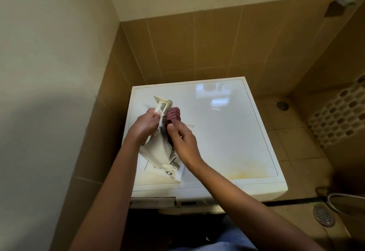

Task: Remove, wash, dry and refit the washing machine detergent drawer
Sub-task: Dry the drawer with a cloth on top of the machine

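1. Found drawer (158,152) out of its slot (153,202), tilted over the left of the machine top (227,132), near end apparently resting there.
2. Noted left hand (145,125) clamped round the drawer's far left wall.
3. Noted right hand (183,140) pinching a cloth (173,115), pressed against the drawer's far right side.
4. Judged step as drying; refit not yet done.
5. Judged drawer light, stiff, thin-walled, likely slick if damp; advised hold on side walls or front panel, not inner dividers.
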A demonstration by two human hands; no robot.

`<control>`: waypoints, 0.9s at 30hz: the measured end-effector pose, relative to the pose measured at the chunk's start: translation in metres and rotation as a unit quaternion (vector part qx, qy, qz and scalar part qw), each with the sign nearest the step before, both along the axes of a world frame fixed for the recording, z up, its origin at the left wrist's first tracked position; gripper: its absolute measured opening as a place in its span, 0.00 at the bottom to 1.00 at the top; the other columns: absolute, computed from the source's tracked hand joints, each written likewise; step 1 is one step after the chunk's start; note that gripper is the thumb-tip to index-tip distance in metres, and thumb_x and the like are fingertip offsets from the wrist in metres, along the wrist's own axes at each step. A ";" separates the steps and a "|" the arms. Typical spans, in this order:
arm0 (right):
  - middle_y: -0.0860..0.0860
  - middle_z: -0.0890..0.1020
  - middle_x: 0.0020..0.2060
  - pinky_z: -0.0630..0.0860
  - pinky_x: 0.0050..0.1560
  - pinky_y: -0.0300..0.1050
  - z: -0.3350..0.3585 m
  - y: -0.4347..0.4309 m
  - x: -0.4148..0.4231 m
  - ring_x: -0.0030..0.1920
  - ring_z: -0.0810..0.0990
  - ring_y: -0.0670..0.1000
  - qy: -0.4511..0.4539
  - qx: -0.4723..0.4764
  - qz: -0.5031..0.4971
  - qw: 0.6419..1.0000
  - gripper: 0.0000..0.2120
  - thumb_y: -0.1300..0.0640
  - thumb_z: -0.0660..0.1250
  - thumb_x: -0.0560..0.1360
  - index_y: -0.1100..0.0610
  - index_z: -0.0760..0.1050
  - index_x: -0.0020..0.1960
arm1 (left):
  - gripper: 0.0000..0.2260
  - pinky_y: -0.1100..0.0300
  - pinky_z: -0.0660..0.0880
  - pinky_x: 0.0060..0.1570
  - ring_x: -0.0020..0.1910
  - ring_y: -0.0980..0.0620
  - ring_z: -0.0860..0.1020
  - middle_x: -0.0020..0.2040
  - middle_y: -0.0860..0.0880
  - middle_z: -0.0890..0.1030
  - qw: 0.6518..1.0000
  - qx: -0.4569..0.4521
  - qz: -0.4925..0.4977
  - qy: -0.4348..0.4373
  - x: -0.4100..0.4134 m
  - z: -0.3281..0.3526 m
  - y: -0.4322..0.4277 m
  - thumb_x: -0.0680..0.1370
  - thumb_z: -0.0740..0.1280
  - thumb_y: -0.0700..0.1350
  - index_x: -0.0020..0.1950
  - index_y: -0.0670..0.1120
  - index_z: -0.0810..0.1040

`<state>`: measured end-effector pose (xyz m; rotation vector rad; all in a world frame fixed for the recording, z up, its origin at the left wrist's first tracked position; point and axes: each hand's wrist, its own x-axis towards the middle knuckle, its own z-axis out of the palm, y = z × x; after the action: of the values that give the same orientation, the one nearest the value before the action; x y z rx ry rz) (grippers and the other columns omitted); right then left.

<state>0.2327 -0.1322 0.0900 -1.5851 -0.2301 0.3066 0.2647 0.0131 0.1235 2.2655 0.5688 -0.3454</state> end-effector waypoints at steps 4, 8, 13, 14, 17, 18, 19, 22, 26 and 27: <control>0.46 0.72 0.67 0.62 0.70 0.47 -0.020 -0.001 -0.003 0.66 0.66 0.49 0.030 -0.039 0.012 0.999 0.21 0.46 0.50 0.79 0.46 0.65 0.70 | 0.17 0.53 0.71 0.43 0.45 0.47 0.73 0.53 0.39 0.77 0.994 -0.088 0.040 -0.053 -0.010 -0.012 -0.004 0.84 0.51 0.53 0.66 0.45 0.69; 0.49 0.73 0.62 0.63 0.67 0.52 -0.012 0.012 0.019 0.63 0.70 0.54 0.099 -0.019 -0.008 0.995 0.22 0.47 0.50 0.79 0.49 0.64 0.71 | 0.15 0.49 0.75 0.49 0.47 0.46 0.74 0.51 0.43 0.76 0.991 -0.091 0.065 -0.068 -0.010 -0.018 -0.004 0.83 0.50 0.53 0.62 0.47 0.70; 0.49 0.44 0.78 0.44 0.76 0.55 -0.024 0.024 0.001 0.78 0.43 0.52 -0.124 -0.116 0.078 0.982 0.26 0.49 0.50 0.82 0.44 0.41 0.76 | 0.16 0.55 0.71 0.45 0.49 0.49 0.74 0.52 0.45 0.76 0.988 -0.115 0.074 -0.067 -0.013 -0.017 0.015 0.84 0.51 0.53 0.62 0.47 0.71; 0.48 0.41 0.78 0.42 0.76 0.54 -0.028 0.022 -0.001 0.77 0.40 0.50 -0.144 -0.124 0.088 0.978 0.27 0.48 0.50 0.82 0.44 0.39 0.75 | 0.16 0.56 0.72 0.44 0.50 0.50 0.74 0.53 0.46 0.76 0.988 -0.125 0.069 -0.064 -0.014 -0.016 0.019 0.84 0.51 0.53 0.62 0.47 0.71; 0.48 0.38 0.77 0.44 0.76 0.59 -0.030 0.023 0.009 0.77 0.38 0.49 -0.138 -0.145 0.096 0.975 0.32 0.40 0.48 0.80 0.46 0.37 0.77 | 0.15 0.56 0.72 0.46 0.50 0.49 0.74 0.54 0.44 0.76 0.986 -0.133 0.065 -0.069 -0.011 -0.016 0.024 0.84 0.51 0.52 0.60 0.46 0.72; 0.48 0.37 0.77 0.44 0.76 0.60 -0.025 0.027 0.014 0.77 0.37 0.49 -0.124 -0.145 0.097 0.977 0.34 0.35 0.46 0.79 0.47 0.37 0.77 | 0.15 0.54 0.73 0.49 0.51 0.48 0.74 0.55 0.43 0.76 0.987 -0.127 0.066 -0.072 -0.010 -0.016 0.026 0.84 0.51 0.51 0.60 0.46 0.72; 0.47 0.37 0.77 0.44 0.76 0.61 -0.019 0.032 0.020 0.77 0.37 0.49 -0.105 -0.140 0.092 0.980 0.38 0.29 0.43 0.75 0.46 0.37 0.78 | 0.15 0.52 0.72 0.51 0.52 0.47 0.74 0.55 0.43 0.76 0.988 -0.120 0.067 -0.074 -0.009 -0.016 0.029 0.84 0.51 0.51 0.61 0.45 0.72; 0.48 0.39 0.77 0.47 0.75 0.58 -0.006 0.049 0.028 0.77 0.39 0.52 -0.071 -0.121 0.064 0.988 0.46 0.21 0.37 0.66 0.43 0.40 0.77 | 0.15 0.53 0.70 0.51 0.52 0.48 0.73 0.55 0.44 0.76 0.989 -0.099 0.063 -0.089 -0.010 -0.018 0.040 0.84 0.51 0.51 0.60 0.45 0.72; 0.49 0.43 0.78 0.54 0.74 0.58 -0.023 0.056 0.021 0.78 0.43 0.52 -0.122 -0.126 0.066 0.982 0.27 0.38 0.45 0.81 0.43 0.47 0.78 | 0.14 0.56 0.68 0.44 0.49 0.49 0.73 0.52 0.45 0.76 0.989 -0.083 0.066 -0.106 -0.010 -0.019 0.054 0.84 0.51 0.49 0.57 0.45 0.73; 0.50 0.44 0.78 0.56 0.74 0.57 -0.032 0.055 0.019 0.78 0.44 0.52 -0.126 -0.125 0.059 0.982 0.25 0.45 0.48 0.83 0.45 0.48 0.78 | 0.14 0.57 0.68 0.43 0.47 0.49 0.73 0.51 0.44 0.76 0.989 -0.082 0.072 -0.104 -0.010 -0.019 0.057 0.84 0.50 0.49 0.56 0.44 0.73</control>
<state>0.2518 -0.0776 0.0580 -1.8641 -0.4979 0.2322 0.2551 0.0702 0.1044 2.0572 0.5688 -0.0801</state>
